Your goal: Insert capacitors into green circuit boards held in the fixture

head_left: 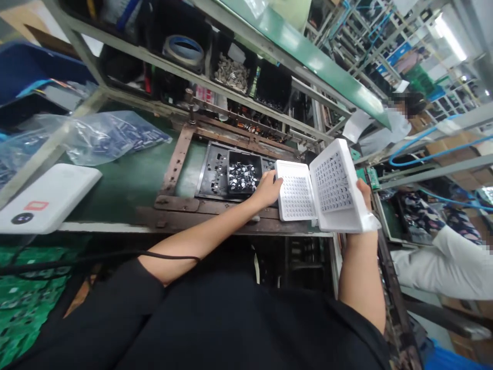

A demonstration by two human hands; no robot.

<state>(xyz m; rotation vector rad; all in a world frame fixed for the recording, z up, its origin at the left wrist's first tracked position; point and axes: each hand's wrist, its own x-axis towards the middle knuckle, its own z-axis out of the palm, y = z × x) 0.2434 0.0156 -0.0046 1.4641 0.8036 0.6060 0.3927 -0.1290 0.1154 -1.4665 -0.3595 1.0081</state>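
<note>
Two white foam trays full of round holes are in front of me. One tray (296, 197) lies flat on the metal frame, and my left hand (268, 189) rests on its left edge with fingers curled over it. The second tray (336, 186) stands tilted on edge, and my right hand (364, 191) grips it from behind, mostly hidden. Just left of my left hand, a black compartment tray (215, 172) holds a heap of small dark capacitors (242, 178).
A rusty metal frame (181, 204) lies on the green bench. A white box (46, 198) sits at left beside plastic bags (103, 136) of parts. Shelf bins (231, 72) stand behind. Another person in white (442, 257) works at right. Green circuit boards (23, 298) lie lower left.
</note>
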